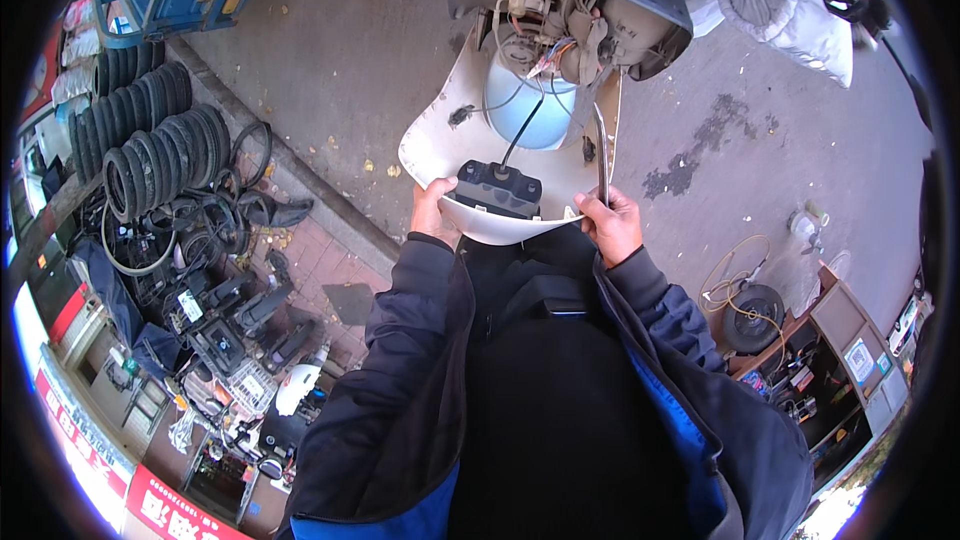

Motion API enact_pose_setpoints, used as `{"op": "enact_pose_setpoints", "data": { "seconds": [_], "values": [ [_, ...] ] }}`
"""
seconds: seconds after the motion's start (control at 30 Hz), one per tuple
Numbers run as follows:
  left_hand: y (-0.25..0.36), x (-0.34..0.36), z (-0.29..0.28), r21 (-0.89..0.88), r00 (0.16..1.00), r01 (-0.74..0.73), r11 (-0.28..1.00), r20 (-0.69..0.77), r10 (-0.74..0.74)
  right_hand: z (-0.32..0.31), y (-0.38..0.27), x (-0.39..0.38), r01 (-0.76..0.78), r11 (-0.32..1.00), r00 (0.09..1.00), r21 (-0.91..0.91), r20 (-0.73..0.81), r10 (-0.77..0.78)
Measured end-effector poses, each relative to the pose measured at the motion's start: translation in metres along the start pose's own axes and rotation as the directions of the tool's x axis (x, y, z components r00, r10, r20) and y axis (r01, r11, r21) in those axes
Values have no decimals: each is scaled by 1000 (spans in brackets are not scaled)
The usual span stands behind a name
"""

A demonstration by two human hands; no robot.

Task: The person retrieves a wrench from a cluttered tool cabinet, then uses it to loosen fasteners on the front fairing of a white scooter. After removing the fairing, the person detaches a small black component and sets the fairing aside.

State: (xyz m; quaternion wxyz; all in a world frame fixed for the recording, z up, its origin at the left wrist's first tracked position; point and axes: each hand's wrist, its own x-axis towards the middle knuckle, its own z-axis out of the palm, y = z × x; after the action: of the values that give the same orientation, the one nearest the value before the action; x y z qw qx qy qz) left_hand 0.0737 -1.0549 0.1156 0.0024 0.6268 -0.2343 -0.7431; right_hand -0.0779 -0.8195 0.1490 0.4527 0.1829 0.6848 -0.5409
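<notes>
I hold a white curved plastic panel point(430, 140) in front of me at waist height. My left hand point(434, 208) grips its near left edge, thumb on the inside. My right hand point(612, 224) is closed at the near right edge, and a slim bent metal rod point(602, 155) stands up from the fingers there. Inside the panel sits a black housing point(500, 190); a black cable point(524, 130) runs from it toward exposed wiring point(553, 58) on a vehicle's front. Beyond the housing is a pale blue rounded piece point(530, 105).
Stacked black tires point(165, 155) and heaped parts point(230, 340) lie along the kerb at left. At right, a small wheel point(753, 318) with a yellowish hose point(725, 275) rests beside a wooden cabinet point(850, 340). A dark stain point(705, 140) marks the pavement.
</notes>
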Motion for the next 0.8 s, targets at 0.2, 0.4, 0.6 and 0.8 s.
{"op": "enact_pose_setpoints", "data": {
  "seconds": [0.2, 0.4, 0.6, 0.8],
  "values": [
    [-4, -10, -3, 50, 998, -65, 997, 24, 64, -13, 3, -3, -8, 999, 999, -35, 52, 9],
    [-9, -14, -3, 112, 998, -56, 992, 22, 54, -28, -12, -7, -95, 990, 987, -107, 121, 108],
    [-11, -12, -8, 79, 998, -52, 996, 25, 50, -71, -32, 25, 37, 908, 998, -417, -27, -53],
    [-19, -5, -25, 27, 997, -53, 998, 62, 51, -83, -50, 13, 367, 713, 923, -597, 141, -358]
  ]
}}
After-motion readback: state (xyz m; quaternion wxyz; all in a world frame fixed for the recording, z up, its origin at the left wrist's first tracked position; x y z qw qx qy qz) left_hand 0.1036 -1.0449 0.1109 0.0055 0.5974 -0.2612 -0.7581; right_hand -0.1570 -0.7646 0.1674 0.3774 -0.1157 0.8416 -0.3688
